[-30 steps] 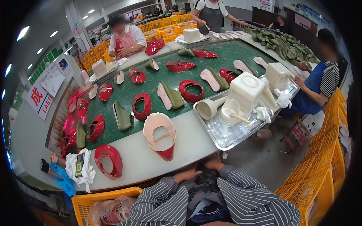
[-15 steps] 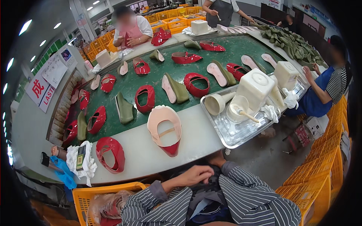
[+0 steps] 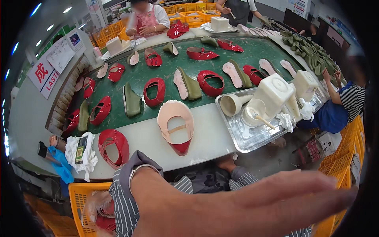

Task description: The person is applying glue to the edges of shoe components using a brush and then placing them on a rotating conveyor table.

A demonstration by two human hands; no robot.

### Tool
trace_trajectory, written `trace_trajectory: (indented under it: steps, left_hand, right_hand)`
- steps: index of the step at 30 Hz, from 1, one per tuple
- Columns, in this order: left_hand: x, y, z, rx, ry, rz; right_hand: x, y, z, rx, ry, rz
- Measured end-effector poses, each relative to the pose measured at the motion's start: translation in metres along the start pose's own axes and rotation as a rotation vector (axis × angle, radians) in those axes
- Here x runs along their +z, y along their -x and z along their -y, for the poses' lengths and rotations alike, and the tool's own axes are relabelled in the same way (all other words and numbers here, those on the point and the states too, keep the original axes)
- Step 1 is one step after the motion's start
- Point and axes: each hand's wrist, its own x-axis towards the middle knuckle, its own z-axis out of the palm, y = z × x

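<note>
Green-and-white worktable point(image 3: 211, 134): glossy red-and-beige pointed shoe upper point(image 3: 174, 111) toe-inward, presumably for easy reach.
Bare left hand point(image 3: 237, 205) outstretched, apparently empty; bare right hand point(image 3: 226, 163) low, grip can't be told.

Ahead of the left fingers point(image 3: 292, 185), a tray point(image 3: 246, 141) bears a tub point(image 3: 272, 93) and a cup point(image 3: 252, 110) with a brush point(image 3: 264, 121) in it. Ahead and to their left, two shoes point(image 3: 181, 148) lie on the ledge point(image 3: 211, 130), a rag point(image 3: 90, 157) farther left. Beyond, more shoes point(image 3: 153, 93) stand across the tabletop point(image 3: 112, 91). One crate point(image 3: 75, 197) stands left of the fingers, others right.
</note>
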Motion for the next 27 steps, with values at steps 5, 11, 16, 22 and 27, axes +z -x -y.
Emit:
trace_trajectory:
  steps: [5, 11, 16, 22, 27]
  left_hand:
    - [0.017, 0.010, -0.019, 0.127, -0.232, -0.030]
    - [0.011, 0.012, -0.020, 0.199, -0.441, -0.070]
    - [0.011, 0.019, -0.031, 0.206, -0.543, -0.076]
    - [-0.018, 0.065, -0.020, -0.391, -0.330, 0.000]
    - [-0.005, 0.186, 0.044, -1.252, -0.097, 0.062]
  right_hand:
    - [-0.005, -0.001, 0.011, -0.129, -0.018, -0.249]
    - [-0.009, 0.021, 0.012, -0.132, -0.017, -0.083]
    - [0.017, 0.013, -0.011, -0.136, 0.037, -0.027]
    - [0.027, 0.005, -0.024, -0.140, 0.030, -0.019]
    - [0.042, -0.001, -0.024, -0.160, 0.010, -0.011]
